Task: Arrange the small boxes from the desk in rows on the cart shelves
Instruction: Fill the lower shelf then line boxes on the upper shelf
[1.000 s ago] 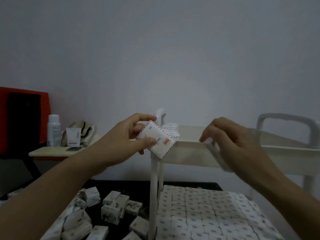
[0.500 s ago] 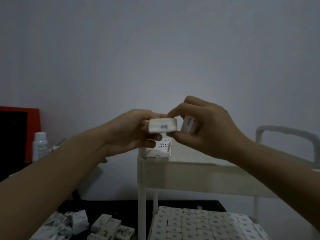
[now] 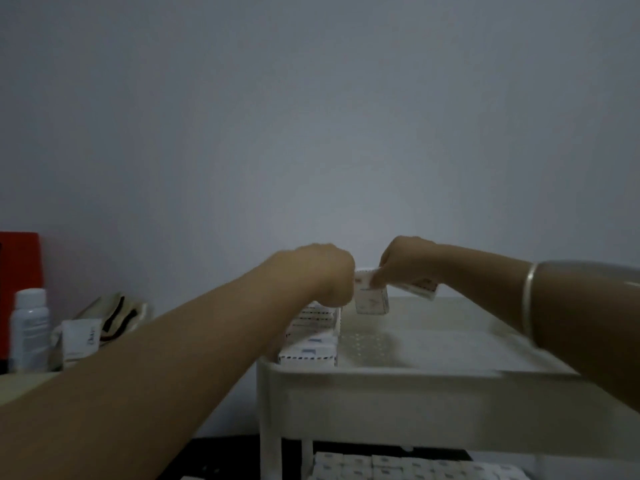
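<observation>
On the cart's top shelf (image 3: 433,341), toward twelve o'clock: small box (image 3: 370,301) upright, long axis vertical, broad face toward camera. Curled left hand (image 3: 311,271) touching it at nine o'clock, contents impossible to tell; right hand (image 3: 405,261) at three, gripping a spare box (image 3: 420,288). Seemingly done: lower-shelf boxes (image 3: 398,467), one row (image 3: 311,341) at nine. Left: remaining top shelf.

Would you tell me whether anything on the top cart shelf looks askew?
Nothing spilled or damaged. Only the box in the right hand is tilted, off the shelf floor; the row along the left wall looks even.
</observation>
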The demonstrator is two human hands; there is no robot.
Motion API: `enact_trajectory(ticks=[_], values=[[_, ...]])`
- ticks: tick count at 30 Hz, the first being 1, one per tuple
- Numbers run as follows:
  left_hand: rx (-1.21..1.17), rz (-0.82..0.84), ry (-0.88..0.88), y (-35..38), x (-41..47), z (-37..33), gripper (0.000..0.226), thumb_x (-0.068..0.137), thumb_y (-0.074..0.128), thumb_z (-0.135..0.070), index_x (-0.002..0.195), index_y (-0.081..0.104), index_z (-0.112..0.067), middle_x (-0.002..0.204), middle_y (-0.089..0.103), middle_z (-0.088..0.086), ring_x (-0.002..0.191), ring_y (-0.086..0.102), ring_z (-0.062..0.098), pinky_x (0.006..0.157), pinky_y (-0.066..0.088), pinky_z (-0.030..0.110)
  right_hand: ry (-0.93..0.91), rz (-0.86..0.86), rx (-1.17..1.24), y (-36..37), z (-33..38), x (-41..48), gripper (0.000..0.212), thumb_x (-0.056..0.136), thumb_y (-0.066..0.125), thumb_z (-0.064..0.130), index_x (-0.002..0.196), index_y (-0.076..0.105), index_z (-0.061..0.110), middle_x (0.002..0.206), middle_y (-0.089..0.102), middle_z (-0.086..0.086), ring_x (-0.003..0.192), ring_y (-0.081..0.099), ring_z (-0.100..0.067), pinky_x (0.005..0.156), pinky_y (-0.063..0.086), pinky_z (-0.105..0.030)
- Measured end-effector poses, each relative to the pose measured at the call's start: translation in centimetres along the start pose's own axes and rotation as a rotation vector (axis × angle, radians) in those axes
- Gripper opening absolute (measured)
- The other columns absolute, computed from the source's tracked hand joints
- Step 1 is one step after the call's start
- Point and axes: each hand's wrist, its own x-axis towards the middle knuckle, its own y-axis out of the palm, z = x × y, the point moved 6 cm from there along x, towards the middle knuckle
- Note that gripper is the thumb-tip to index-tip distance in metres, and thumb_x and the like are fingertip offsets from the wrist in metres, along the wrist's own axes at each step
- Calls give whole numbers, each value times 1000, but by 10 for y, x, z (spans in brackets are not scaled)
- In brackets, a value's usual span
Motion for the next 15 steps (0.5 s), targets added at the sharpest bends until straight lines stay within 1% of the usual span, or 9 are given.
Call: enact_trajectory(ticks=[1,2,3,5,6,8,10,13,15], values=[[17,33,-11,7,5,-4,21,95,44,-15,111,57,-7,94,57,5,90,56,23,83,48,34,3,19,-43,7,3,8,33,80,70,46,91,65,15,82,62,-1,69,58,-14,53,39,-21],[28,50,-23,12,8,-8,13,96,45,-17,102,54,-10,86,52,4,83,53,22,78,46,33,9,29,-83,14,6,16,32,79,71,46,83,62,16,78,59,0,65,54,-13,53,38,-21],[33,73,-33,18,11,-10,11,97,44,-18,101,53,-13,87,53,3,83,53,22,77,44,32,18,35,-107,21,7,22,32,78,71,47,75,57,18,75,56,1,63,52,-13,55,39,-22],[41,123,-53,29,17,-11,22,97,43,-19,114,56,-14,108,59,6,98,57,23,84,45,33,31,46,-116,33,9,33,34,78,71,47,70,53,20,75,56,1,64,53,-14,58,41,-24],[44,147,-66,34,19,-10,29,97,43,-19,123,55,-13,119,59,8,107,57,24,90,45,34,32,59,-100,39,9,37,32,78,71,47,73,56,20,77,58,1,67,55,-15,59,42,-24],[54,210,-76,44,20,-10,40,99,41,-20,138,46,-13,134,52,11,120,53,27,98,42,37,19,90,-17,50,8,40,33,80,70,46,93,68,16,92,65,-2,82,61,-19,64,46,-25],[52,269,-67,53,19,-13,45,100,39,-20,144,39,-11,141,46,14,125,49,28,100,39,37,2,115,109,59,9,37,39,83,69,39,111,69,12,109,67,-7,92,61,-21,72,47,-27],[77,304,-74,56,18,-14,44,101,37,-21,143,40,-8,139,47,15,124,49,28,99,40,36,-18,111,320,68,11,29,32,87,66,30,113,69,12,111,67,-10,86,58,-21,73,47,-28],[95,303,-69,56,18,-15,45,102,36,-22,144,38,-8,141,46,16,127,47,29,101,39,38,-7,101,434,72,12,24,27,88,65,25,109,71,10,98,69,-10,75,59,-19,66,48,-26]])
